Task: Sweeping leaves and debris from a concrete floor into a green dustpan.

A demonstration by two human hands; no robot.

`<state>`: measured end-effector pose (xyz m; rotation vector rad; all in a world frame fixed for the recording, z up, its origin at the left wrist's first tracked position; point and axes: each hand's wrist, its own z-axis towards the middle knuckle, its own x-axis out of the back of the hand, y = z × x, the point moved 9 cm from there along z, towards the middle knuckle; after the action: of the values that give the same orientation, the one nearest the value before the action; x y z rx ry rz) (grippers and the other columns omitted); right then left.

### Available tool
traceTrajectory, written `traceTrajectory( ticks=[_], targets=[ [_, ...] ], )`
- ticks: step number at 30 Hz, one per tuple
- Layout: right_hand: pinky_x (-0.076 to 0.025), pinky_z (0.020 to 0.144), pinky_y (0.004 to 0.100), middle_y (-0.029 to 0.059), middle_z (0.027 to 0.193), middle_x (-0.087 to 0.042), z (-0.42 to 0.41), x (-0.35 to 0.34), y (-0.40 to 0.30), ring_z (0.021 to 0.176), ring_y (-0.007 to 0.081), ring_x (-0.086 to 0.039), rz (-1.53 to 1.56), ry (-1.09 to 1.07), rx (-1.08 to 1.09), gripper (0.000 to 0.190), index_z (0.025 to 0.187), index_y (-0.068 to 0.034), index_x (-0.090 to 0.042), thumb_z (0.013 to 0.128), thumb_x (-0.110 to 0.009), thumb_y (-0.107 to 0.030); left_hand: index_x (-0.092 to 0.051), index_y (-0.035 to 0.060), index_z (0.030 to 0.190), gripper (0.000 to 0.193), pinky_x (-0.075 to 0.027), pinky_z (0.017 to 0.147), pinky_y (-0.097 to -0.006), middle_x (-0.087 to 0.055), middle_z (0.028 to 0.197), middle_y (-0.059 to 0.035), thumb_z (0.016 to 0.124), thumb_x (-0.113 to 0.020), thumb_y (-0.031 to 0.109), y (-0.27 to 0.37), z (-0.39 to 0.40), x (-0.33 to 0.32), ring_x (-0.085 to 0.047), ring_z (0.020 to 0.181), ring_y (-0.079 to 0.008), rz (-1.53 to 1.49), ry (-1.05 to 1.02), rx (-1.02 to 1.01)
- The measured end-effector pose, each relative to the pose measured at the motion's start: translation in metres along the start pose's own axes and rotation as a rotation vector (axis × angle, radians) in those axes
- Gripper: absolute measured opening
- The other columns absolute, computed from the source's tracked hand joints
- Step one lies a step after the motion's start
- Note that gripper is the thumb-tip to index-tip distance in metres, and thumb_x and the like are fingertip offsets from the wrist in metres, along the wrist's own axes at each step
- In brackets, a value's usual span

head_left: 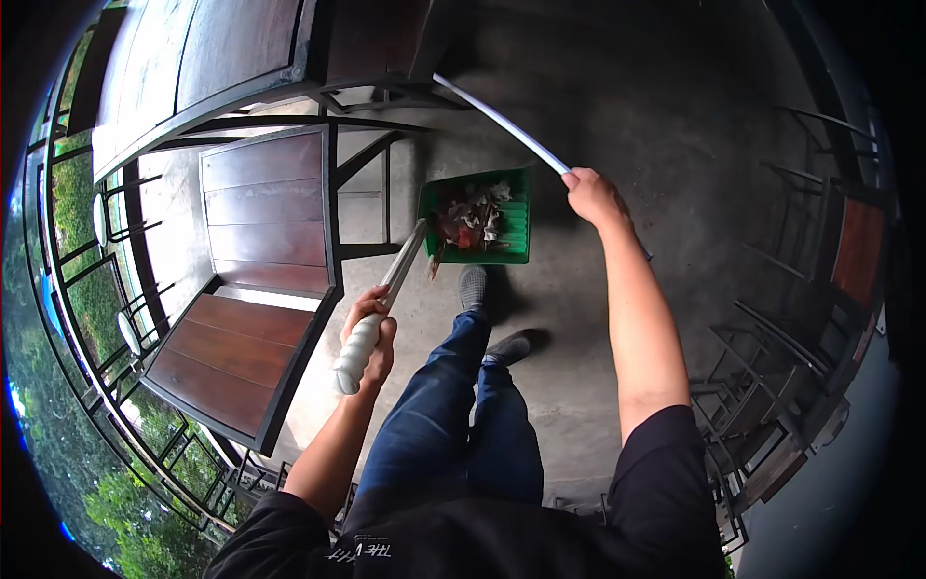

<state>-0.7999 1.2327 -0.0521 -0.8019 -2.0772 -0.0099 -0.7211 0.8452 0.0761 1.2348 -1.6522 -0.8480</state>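
Observation:
My left hand (380, 333) grips the ribbed pale handle (354, 362) of a dustpan, whose shaft slopes down to the pan. The green plastic pan (515, 250) rests on the concrete floor ahead of my feet. Crumpled paper or tissue scraps and reddish-brown litter (466, 217) lie in its left and middle part. A thin brown tuft (434, 266) sticks out at its lower left corner. With my right hand (597, 197) I hold a slim whitish pole (506, 127) out to the right. No brush head is visible on it; one end passes behind my forearm.
Dark wooden tables (268, 203) with black frames stand close on the left, and a bench-like wooden top (231, 354) lies beside them. A metal railing (65, 282) runs beyond. Chairs (759, 391) and a wooden piece of furniture (857, 253) line the right side by a wall.

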Motion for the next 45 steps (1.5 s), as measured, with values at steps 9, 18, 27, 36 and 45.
traceTrajectory(
  ticks=[9,18,27,36,45],
  targets=[
    [-0.043,0.074,0.0438,0.0204,0.094,-0.058,-0.099,0.019,0.176,0.092,0.0416,-0.052,0.058,0.007,-0.221,0.028,0.094,-0.007,-0.058,0.088,-0.046,-0.032,-0.05,0.0025,0.089,0.014,-0.035,0.092,-0.0332,-0.054,0.113,-0.0142,0.076,-0.051,0.0,0.001,-0.002,0.016,-0.049,0.106,-0.0208,-0.042,0.067,-0.007],
    [-0.043,0.061,0.0375,0.0202,0.072,-0.057,-0.355,-0.033,0.249,0.067,0.0315,-0.056,0.271,0.023,-0.512,0.028,0.088,0.0,-0.059,0.087,-0.051,-0.027,-0.048,0.0021,0.091,0.016,-0.033,0.095,-0.035,-0.052,0.114,-0.0142,0.075,-0.049,0.001,0.007,0.002,0.013,-0.047,0.105,-0.0212,0.001,0.142,-0.071],
    [-0.027,0.037,0.0288,-0.0009,0.051,-0.036,-0.244,-0.053,0.256,0.04,0.0088,-0.033,0.588,0.159,-0.388,0.035,0.078,-0.003,-0.051,0.093,-0.044,-0.034,-0.048,0.0024,0.101,0.02,-0.033,0.097,-0.0354,-0.053,0.114,-0.0147,0.083,-0.054,0.009,0.001,0.032,-0.044,-0.047,0.11,-0.0219,0.038,0.088,-0.161],
    [-0.043,0.063,0.0432,0.0234,0.078,-0.057,-0.379,-0.093,0.298,0.073,0.0414,-0.054,0.361,0.026,-0.513,0.035,0.088,0.0,-0.057,0.092,-0.042,-0.033,-0.054,0.0018,0.108,0.03,-0.039,0.086,-0.0289,-0.057,0.108,-0.0095,0.086,-0.057,0.022,0.021,0.057,-0.104,-0.051,0.093,-0.0151,0.185,0.011,-0.151],
    [-0.044,0.058,0.0424,0.0202,0.075,-0.059,-0.499,-0.01,0.352,0.071,0.0389,-0.057,0.282,0.163,-0.689,0.028,0.092,-0.005,-0.061,0.087,-0.051,-0.031,-0.056,0.0051,0.104,0.023,-0.041,0.071,-0.0233,-0.058,0.1,-0.0049,0.081,-0.054,0.006,-0.007,0.09,-0.131,-0.05,0.079,-0.0104,0.169,0.005,-0.203]
  ],
)
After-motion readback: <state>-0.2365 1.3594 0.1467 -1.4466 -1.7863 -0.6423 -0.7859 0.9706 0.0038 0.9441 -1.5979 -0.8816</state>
